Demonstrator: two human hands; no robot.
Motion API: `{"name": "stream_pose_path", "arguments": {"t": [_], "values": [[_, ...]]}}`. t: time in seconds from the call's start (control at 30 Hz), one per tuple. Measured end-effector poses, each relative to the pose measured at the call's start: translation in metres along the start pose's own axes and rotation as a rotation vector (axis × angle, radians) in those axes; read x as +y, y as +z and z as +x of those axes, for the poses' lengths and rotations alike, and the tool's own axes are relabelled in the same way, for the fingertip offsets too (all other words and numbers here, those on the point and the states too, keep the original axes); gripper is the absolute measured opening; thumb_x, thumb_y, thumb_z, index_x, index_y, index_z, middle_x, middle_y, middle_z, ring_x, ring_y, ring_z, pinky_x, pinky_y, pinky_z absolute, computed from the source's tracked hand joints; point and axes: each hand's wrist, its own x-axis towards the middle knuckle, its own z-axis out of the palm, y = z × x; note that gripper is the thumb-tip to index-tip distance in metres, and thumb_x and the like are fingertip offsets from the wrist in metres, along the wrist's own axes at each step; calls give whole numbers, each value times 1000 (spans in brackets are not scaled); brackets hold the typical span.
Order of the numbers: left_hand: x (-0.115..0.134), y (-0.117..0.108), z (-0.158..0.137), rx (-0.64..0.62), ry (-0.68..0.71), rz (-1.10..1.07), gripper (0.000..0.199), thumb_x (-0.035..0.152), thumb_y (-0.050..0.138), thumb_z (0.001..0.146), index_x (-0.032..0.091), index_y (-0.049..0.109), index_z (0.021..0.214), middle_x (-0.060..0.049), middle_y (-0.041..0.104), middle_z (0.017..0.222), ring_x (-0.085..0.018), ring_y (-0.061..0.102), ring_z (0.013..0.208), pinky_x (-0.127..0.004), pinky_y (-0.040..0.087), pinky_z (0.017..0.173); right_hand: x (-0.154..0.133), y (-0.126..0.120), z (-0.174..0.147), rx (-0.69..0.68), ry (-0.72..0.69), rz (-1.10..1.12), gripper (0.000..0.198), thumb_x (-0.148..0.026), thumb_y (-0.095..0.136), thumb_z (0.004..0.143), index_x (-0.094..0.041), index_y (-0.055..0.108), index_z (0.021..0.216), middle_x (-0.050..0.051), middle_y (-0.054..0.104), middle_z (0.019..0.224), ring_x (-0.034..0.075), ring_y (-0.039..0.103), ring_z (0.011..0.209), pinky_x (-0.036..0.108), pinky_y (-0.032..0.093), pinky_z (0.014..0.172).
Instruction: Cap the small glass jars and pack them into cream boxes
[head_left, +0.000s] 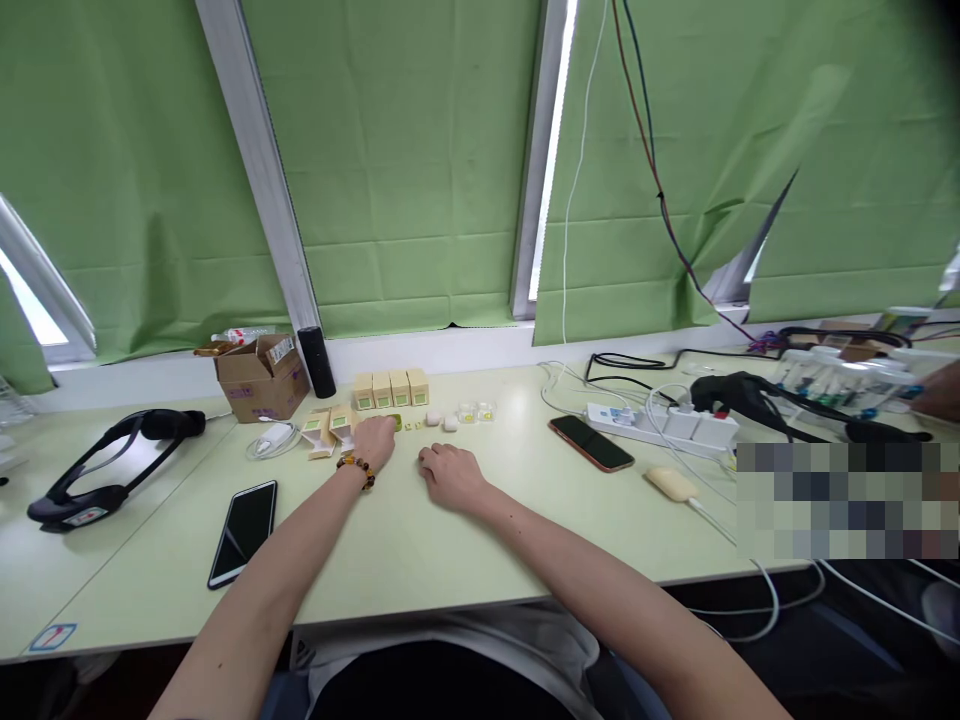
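My left hand (pixel 375 440), with a beaded bracelet (pixel 357 471) at the wrist, rests on the table, its fingers curled and mostly hidden. Just past its fingertips is a small green item (pixel 398 423). Beside the hand on the left stand two opened cream boxes (pixel 319 434) with green labels. A row of several closed cream boxes (pixel 389 391) is behind it. My right hand (pixel 451 476) lies on the tabletop with fingers curled in, and nothing shows in them. Beyond it are small white pieces (pixel 449 423), tiny yellow-green pieces (pixel 414 426) and clear containers (pixel 477 412).
Phones lie at left (pixel 244 530) and right (pixel 591 443). A black headset (pixel 112 470), cardboard box (pixel 262 378) and black cylinder (pixel 316 362) stand at left. On the right are a power strip (pixel 664 425), cables and a cream oval device (pixel 671 485).
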Motion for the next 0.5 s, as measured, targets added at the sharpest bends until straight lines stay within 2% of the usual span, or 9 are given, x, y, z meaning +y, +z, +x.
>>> {"name": "stream_pose_path", "arguments": {"t": [0.17, 0.23, 0.3, 0.43, 0.5], "values": [[6, -8, -29, 61, 79, 26, 33, -1, 42, 87, 13, 70, 97, -17, 73, 86, -27, 68, 82, -35, 43, 72, 7, 3, 4, 63, 61, 160, 27, -24, 56, 96, -23, 60, 123, 9, 71, 114, 24, 67, 100, 32, 42, 76], [9, -15, -46, 93, 124, 34, 35, -2, 43, 85, 14, 71, 98, -16, 73, 87, -27, 68, 82, -34, 43, 71, 12, 3, 7, 110, 128, 299, 28, -23, 59, 94, -24, 59, 122, 5, 71, 106, 21, 67, 92, 31, 42, 74], [12, -22, -63, 198, 216, 59, 34, -2, 45, 86, 15, 71, 98, -14, 71, 79, -26, 66, 77, -32, 41, 67, 17, 2, 10, 177, 153, 496, 31, -23, 63, 92, -25, 57, 122, 2, 70, 100, 17, 65, 83, 30, 43, 73], [19, -30, -87, 391, 332, 107, 32, -1, 48, 87, 17, 72, 97, -9, 66, 66, -22, 63, 66, -29, 35, 59, 19, -2, 10, 314, -42, 939, 54, -24, 69, 84, -28, 48, 134, 3, 66, 112, 15, 65, 82, 29, 51, 69], [21, -28, -94, 479, 379, 126, 31, -1, 49, 87, 17, 73, 96, -7, 65, 62, -20, 60, 61, -28, 31, 56, 17, -6, 8, 369, -135, 1032, 58, -24, 71, 82, -28, 48, 135, 5, 64, 118, 16, 66, 89, 29, 53, 69]]}}
